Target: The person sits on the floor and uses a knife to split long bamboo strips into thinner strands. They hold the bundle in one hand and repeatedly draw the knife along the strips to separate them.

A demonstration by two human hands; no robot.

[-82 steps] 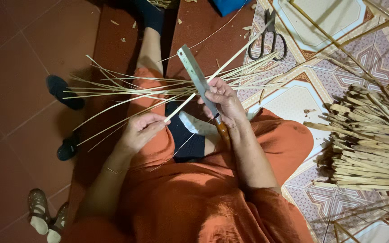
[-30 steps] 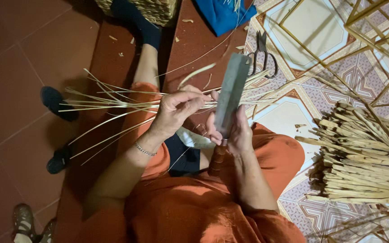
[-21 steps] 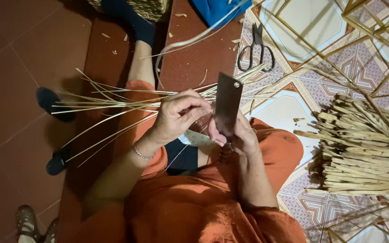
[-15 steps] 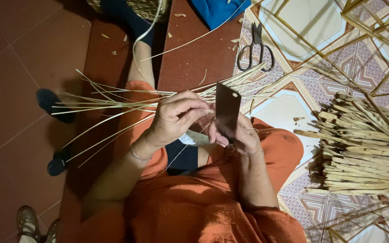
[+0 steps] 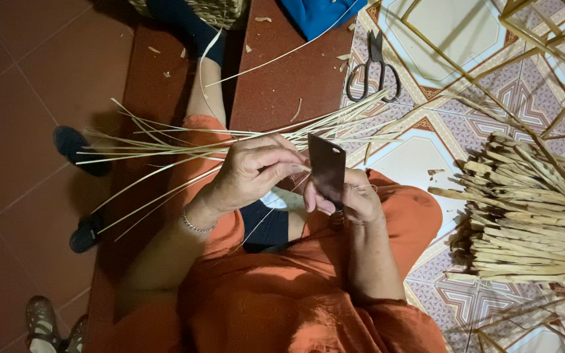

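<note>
Knife (image 5: 327,168) is gripped by right hand (image 5: 354,199), blade up toward 12. Strip (image 5: 276,55), long axis 8–2 o'clock, is pinched by left hand (image 5: 256,171).

Knife (image 5: 327,168): broad dark rectangular blade, upright, flat face toward camera, grasped at its lower end by right hand (image 5: 354,199). Bamboo strips (image 5: 230,140): thin, pale, fanned across the lap, ends spreading left, pinched by left hand (image 5: 256,171) just beside the blade.

Open red floor (image 5: 21,78) lies leftward; the splint pile (image 5: 531,209) and scissors (image 5: 374,65) crowd the right.
</note>
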